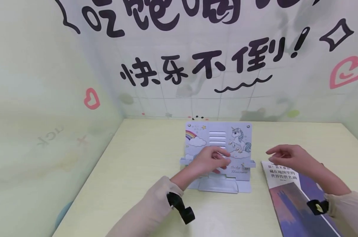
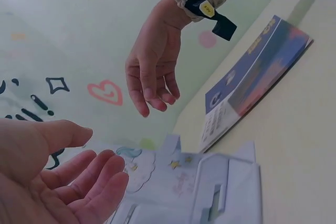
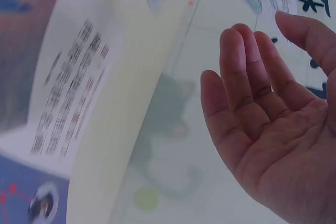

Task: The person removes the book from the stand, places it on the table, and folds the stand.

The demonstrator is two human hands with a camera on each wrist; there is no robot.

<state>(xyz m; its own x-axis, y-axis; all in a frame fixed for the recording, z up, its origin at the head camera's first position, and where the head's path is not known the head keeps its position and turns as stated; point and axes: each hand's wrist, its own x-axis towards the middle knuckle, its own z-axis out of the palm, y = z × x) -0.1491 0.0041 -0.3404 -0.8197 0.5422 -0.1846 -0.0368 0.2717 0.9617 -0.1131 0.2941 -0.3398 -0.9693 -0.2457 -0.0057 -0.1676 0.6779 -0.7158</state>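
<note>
A pale lilac book stand [image 1: 217, 138] with a unicorn and rainbow print stands upright toward the back of the table. My left hand [image 1: 210, 159] hovers in front of it, fingers loosely bent, holding nothing. In the left wrist view the left palm [image 2: 31, 182] faces the stand's side, thumb apart from the fingers. To the right lies a book [image 1: 297, 204] with a white and purple-blue cover. Above its far end floats my right hand [image 1: 294, 158], relaxed; the right wrist view shows its palm [image 3: 283, 145] bare, fingers slightly curved.
The light wooden table [image 1: 137, 158] meets a back wall [image 1: 179, 105] with large black lettering. A clear ledge [image 1: 218, 185] sits at the stand's foot, and small side arms [image 1: 248, 164] stick out from it. Dark camera straps [image 1: 180, 207] hang from both wrists.
</note>
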